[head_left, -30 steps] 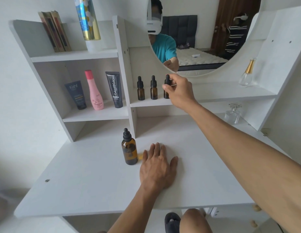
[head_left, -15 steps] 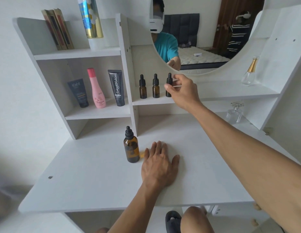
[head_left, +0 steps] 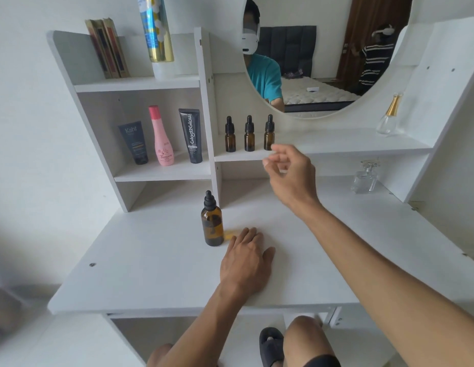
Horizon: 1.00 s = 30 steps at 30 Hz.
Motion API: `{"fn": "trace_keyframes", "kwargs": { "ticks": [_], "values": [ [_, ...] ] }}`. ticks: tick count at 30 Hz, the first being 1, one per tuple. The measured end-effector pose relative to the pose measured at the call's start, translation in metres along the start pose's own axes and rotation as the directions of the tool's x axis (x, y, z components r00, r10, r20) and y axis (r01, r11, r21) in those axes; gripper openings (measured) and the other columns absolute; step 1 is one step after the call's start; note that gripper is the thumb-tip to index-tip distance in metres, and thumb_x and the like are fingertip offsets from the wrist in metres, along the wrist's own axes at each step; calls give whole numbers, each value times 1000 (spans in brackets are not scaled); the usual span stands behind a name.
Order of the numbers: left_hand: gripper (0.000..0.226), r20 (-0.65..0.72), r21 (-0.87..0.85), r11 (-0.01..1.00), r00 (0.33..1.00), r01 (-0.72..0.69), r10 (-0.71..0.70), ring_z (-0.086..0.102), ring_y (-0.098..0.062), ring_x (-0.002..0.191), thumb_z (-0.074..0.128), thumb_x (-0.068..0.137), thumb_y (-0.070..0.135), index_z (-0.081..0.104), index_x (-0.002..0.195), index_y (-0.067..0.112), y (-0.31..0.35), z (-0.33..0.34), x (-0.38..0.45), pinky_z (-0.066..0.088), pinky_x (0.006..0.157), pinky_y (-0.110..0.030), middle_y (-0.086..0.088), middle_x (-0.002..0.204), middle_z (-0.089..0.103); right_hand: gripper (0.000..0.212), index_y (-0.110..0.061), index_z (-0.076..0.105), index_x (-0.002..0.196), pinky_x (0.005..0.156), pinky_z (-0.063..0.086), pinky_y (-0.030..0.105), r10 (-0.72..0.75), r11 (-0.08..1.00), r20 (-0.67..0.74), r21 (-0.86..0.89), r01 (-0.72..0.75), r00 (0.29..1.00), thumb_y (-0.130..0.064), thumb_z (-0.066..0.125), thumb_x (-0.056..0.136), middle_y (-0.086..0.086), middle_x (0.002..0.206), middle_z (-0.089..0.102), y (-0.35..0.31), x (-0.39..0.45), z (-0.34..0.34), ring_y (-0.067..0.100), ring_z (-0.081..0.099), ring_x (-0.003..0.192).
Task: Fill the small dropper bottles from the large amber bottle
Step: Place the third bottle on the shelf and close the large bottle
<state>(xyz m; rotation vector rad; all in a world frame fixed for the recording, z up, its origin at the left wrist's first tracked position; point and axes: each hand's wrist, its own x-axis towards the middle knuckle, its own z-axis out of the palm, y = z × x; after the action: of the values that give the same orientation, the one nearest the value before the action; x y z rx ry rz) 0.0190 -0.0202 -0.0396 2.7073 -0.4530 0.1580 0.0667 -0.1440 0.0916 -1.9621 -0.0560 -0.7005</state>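
The large amber bottle (head_left: pixel 212 224) with a black dropper cap stands upright on the white desk (head_left: pixel 156 266). Three small amber dropper bottles stand in a row on the middle shelf: the left bottle (head_left: pixel 230 134), the middle bottle (head_left: pixel 249 134) and the right bottle (head_left: pixel 269 133). My right hand (head_left: pixel 290 174) hovers just below and to the right of the right bottle, fingers loosely curled and apart, holding nothing. My left hand (head_left: pixel 247 260) lies flat on the desk, palm down, just right of the large bottle, not touching it.
A shelf unit (head_left: pixel 161 170) holds a dark tube (head_left: pixel 134 142), a pink bottle (head_left: pixel 163 136) and a black tube (head_left: pixel 192 135). Books and a spray can sit on top. A round mirror (head_left: pixel 323 56) hangs behind. Two glass perfume bottles (head_left: pixel 365 178) stand at the right.
My right hand has let go of the rightmost small bottle on the shelf and drawn back down and to the right. My left hand stays flat on the desk.
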Motion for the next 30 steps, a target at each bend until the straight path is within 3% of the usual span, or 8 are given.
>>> {"fn": "trace_keyframes", "kwargs": {
  "ticks": [7,10,13,17,20,23,28,30],
  "values": [
    [32,-125,-131,989,991,-66,49,51,-18,120,53,95,37,66,109,11,-8,-27,-49,41,96,-27,0,125,62,25,-21,68,115,82,54,21,73,996,223,35,-82,972,-21,71,90,-9,93,71,8,-71,16,6,66,87],
    [26,-179,-248,966,976,79,-126,59,-16,105,61,90,41,68,101,19,-14,-35,-63,48,85,-29,5,113,65,23,-21,69,112,76,51,14,103,992,290,38,-119,952,-22,71,90,-11,90,70,6,-87,23,5,66,85],
    [18,-313,-367,914,902,175,-299,61,-16,92,68,86,40,60,93,26,-25,-41,-65,49,78,-31,9,100,63,23,-20,69,113,72,49,9,91,994,318,27,-105,944,-24,71,90,-13,89,69,-2,-87,30,5,65,84],
    [47,-438,-486,851,787,199,-434,53,-19,102,77,79,34,46,112,20,-41,-50,-49,41,79,-28,4,105,50,31,-19,67,120,68,45,2,49,999,355,1,-53,933,-25,71,90,-6,102,72,-19,-74,39,7,65,86],
    [76,-361,-542,816,820,203,-444,46,-17,122,77,79,38,34,139,19,-50,-53,-34,41,95,-29,0,131,44,43,-19,61,132,75,45,7,17,999,419,-38,-2,908,-25,71,91,-3,120,69,-31,-64,47,7,64,93],
    [79,-292,-580,797,870,169,-397,47,-16,127,73,82,42,31,144,19,-54,-51,-21,44,103,-37,1,140,47,52,-20,55,139,88,48,18,10,999,490,-47,15,872,-23,71,90,0,133,63,-38,-57,54,9,64,102],
    [50,-305,-633,767,876,107,-374,60,-7,96,71,87,30,45,130,23,-50,-46,-17,42,72,-7,13,107,58,50,-20,56,137,98,47,23,12,995,534,-89,42,845,-18,71,90,2,134,62,-35,-54,61,14,62,116],
    [47,-326,-650,756,869,79,-372,58,-2,90,69,89,25,46,130,24,-51,-44,-19,42,68,-4,15,104,58,43,-19,60,132,99,48,25,-1,993,524,-101,63,852,-16,69,91,1,128,66,-32,-54,63,15,63,114]
  ]
}}
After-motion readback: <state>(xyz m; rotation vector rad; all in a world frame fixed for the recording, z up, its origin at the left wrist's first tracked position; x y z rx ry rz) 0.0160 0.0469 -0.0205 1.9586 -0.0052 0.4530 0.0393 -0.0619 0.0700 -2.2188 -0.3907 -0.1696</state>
